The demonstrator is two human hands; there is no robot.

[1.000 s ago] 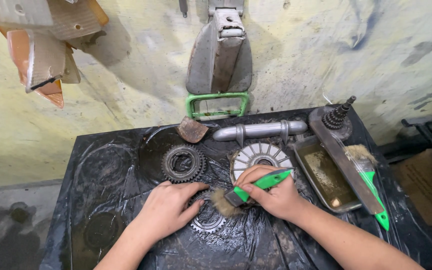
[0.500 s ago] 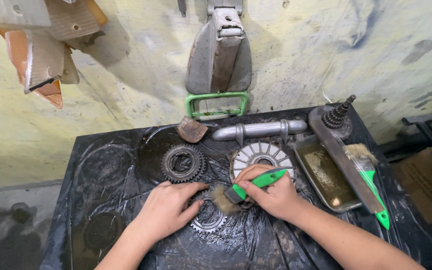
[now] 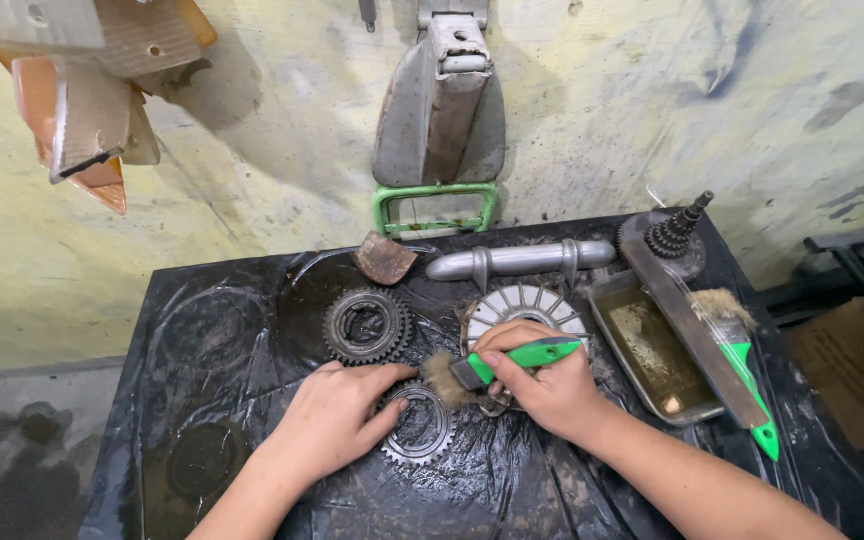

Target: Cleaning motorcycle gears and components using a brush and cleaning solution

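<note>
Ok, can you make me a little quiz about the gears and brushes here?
1. True or false: the right hand holds a green-handled brush.
2. What does the left hand touch: A. toothed gear, B. metal tray, C. grey shaft?
3. Where does the second green brush lie?

Key: 1 true. 2 A. 3 At the right, beside a flat metal bar across the tray.

Single head-worn view, looking steeply down and forward, close over the black-covered worktable (image 3: 202, 330), stained wall (image 3: 252, 200) beyond
</note>
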